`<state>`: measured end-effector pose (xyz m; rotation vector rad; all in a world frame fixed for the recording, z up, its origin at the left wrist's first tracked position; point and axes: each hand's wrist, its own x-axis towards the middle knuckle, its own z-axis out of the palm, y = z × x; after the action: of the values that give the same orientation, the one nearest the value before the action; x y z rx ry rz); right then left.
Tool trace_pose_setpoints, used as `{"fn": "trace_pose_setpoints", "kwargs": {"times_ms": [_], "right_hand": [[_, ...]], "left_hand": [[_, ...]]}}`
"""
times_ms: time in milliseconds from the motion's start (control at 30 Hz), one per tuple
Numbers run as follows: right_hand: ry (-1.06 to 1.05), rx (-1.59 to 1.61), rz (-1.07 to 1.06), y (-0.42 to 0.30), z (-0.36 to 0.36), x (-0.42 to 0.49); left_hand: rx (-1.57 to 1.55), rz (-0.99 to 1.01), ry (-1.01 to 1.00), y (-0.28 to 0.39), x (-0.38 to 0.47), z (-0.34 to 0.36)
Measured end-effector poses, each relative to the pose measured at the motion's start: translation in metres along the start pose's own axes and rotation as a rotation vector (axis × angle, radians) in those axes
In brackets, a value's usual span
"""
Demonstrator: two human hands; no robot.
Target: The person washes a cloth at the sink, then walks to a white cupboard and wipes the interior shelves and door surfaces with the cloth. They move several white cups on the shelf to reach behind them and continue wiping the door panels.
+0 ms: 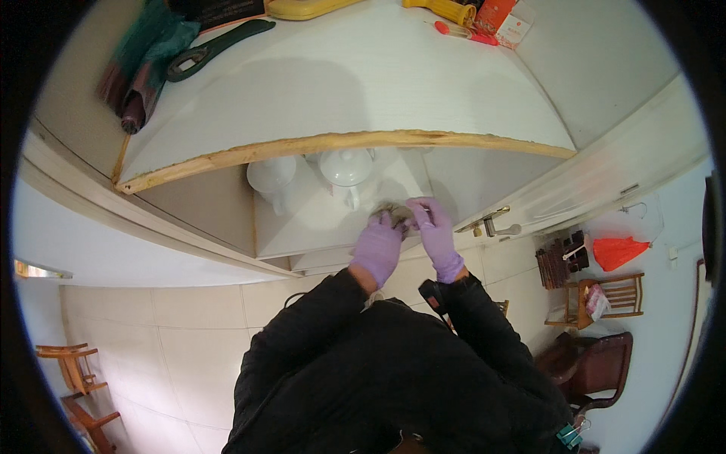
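Both my hands wear thin purple gloves and are in front of the lower shelf [309,227] of a white cabinet. My left hand [379,249] grips a small greyish object [392,210], partly hidden by the fingers; its exact kind cannot be told. The bent fingers of my right hand [437,235] meet the object's right side. On the lower shelf, to the left of the hands, stand a white lidded mug [346,167] and a second white lidded mug [271,175], handles facing me.
Above the hands juts an upper shelf [397,91] with a rough wooden front edge. It carries a dark green tool [221,48], a bundled folding umbrella [139,96] and a red-handled screwdriver [465,33]. A door handle [502,228] is to the right; chairs [601,301] stand behind.
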<state>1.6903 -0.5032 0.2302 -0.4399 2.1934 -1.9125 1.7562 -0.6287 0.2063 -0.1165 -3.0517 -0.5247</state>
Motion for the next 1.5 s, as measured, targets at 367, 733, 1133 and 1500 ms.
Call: {"fn": "trace_pose_setpoints", "kwargs": {"times_ms": [367, 733, 1133, 1500], "right_hand": [[-0.106, 0.001, -0.026, -0.017, -0.073, -0.043], [-0.154, 0.025, 0.017, 0.008, -0.095, -0.040], [-0.044, -0.206, -0.447, -0.035, -0.021, -0.004], [-0.181, -1.287, 0.067, -0.010, 0.030, 0.141]], "left_hand": [[0.014, -0.262, 0.023, 0.005, 0.153, 0.010], [0.131, -0.320, -0.028, 0.011, 0.168, 0.011], [0.081, 0.083, 0.074, -0.007, 0.089, 0.027], [-0.343, 0.024, 0.146, -0.014, 0.037, 0.060]]}}
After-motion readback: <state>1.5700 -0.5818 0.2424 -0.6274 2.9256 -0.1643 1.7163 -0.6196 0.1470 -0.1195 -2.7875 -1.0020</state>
